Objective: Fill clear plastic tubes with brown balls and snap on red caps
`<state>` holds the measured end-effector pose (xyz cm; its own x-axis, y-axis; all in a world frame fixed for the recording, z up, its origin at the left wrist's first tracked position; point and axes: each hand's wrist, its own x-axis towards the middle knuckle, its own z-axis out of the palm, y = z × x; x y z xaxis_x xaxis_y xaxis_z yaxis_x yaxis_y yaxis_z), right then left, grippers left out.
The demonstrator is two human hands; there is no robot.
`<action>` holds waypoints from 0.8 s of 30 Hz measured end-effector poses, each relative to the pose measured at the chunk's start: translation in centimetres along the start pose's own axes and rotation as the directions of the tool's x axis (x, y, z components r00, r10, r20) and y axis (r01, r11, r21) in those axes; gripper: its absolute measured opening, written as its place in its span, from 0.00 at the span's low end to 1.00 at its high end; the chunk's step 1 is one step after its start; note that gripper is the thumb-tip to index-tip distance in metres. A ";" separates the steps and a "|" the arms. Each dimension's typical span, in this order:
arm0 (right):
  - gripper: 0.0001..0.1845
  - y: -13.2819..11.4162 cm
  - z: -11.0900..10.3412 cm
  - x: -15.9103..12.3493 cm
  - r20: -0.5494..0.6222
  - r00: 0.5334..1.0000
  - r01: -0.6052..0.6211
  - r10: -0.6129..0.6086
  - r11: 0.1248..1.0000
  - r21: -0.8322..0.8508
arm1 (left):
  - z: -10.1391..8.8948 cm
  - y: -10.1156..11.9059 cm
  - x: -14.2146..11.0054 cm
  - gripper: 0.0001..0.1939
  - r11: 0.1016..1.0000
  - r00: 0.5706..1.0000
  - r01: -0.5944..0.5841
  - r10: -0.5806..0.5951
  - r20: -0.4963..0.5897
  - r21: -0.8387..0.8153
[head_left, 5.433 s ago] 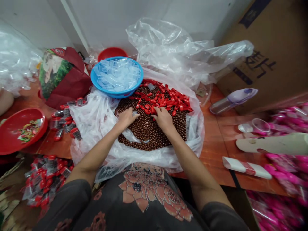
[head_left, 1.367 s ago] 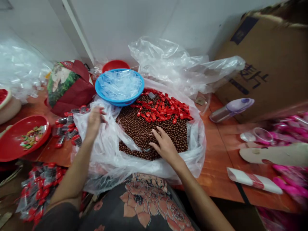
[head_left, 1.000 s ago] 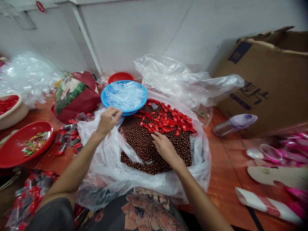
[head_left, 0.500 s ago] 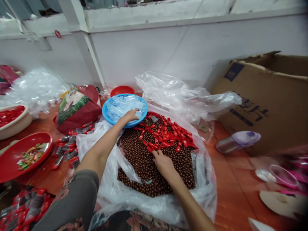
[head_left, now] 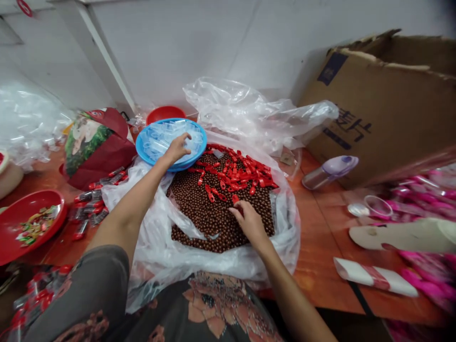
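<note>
My left hand [head_left: 178, 148] is over the blue bowl [head_left: 140, 151], which is heaped with clear plastic containers [head_left: 156, 137]. Its fingers are bent, with a gap between thumb and forefinger; contact with a container cannot be made out. My right hand [head_left: 250, 222] pinches a red plastic cap [head_left: 235, 198] just above the brown balls [head_left: 203, 213], which resemble chocolate beads. They lie in an open clear plastic bag [head_left: 285, 228]. Many more red caps [head_left: 245, 173] are scattered on the far side of the balls, with one small clear container [head_left: 218, 154] among them.
Filled red-capped containers [head_left: 89, 206] lie left, beside a red plate [head_left: 59, 223] of wrapped sweets. A maroon bag [head_left: 107, 161], a red bowl [head_left: 166, 113] and loose plastic film [head_left: 242, 114] stand behind. A purple-lidded bottle [head_left: 331, 172] and a cardboard box [head_left: 384, 128] are right.
My left hand went from the near bag edge to the left side, then up into the blue bowl. My right hand reached the red caps and drew one towards me. The view tilted.
</note>
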<state>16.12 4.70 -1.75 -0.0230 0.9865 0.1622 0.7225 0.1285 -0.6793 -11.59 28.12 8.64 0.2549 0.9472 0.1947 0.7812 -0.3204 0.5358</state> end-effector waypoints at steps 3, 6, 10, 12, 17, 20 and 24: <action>0.16 1.1 -0.6 -0.8 -0.086 0.992 -0.082 0.089 0.993 0.080 | -0.4 2.8 -1.7 0.26 0.980 0.976 -0.194 0.189 -0.104 -0.038; 0.15 1.7 -0.4 -1.2 -0.119 0.971 -0.183 0.208 0.964 0.190 | 1.4 5.0 -3.9 0.26 0.934 0.942 -0.335 0.335 -0.016 -0.123; 0.24 2.2 0.2 -1.6 -0.154 0.951 -0.217 0.269 0.931 0.292 | 6.5 4.9 -6.3 0.42 0.907 0.896 -0.341 0.393 0.209 -0.247; 0.26 2.5 0.3 -1.9 -0.195 0.949 -0.190 0.246 0.945 0.266 | 8.6 3.8 -6.9 0.50 0.922 0.892 -0.290 0.358 0.277 -0.257; 0.26 2.7 -0.2 -2.8 -0.276 0.914 -0.177 0.297 0.904 0.389 | 9.7 1.4 -8.0 0.45 0.948 0.923 -0.182 0.256 0.287 -0.260; 0.29 2.3 -0.2 -3.0 -0.186 0.913 -0.178 0.363 0.766 0.618 | 9.1 0.7 -8.9 0.37 0.957 0.938 -0.133 0.206 0.279 -0.257; 0.34 1.5 -0.1 -3.0 -0.010 0.916 -0.227 0.400 0.540 0.810 | 8.4 0.0 -9.9 0.30 0.981 0.949 -0.038 0.095 0.299 -0.191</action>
<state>17.34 1.96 -3.15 0.2750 0.9544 -0.1162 -0.1645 -0.0724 -0.9837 -9.32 18.85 -0.23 0.4868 0.8734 -0.0099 0.6476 -0.3533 0.6752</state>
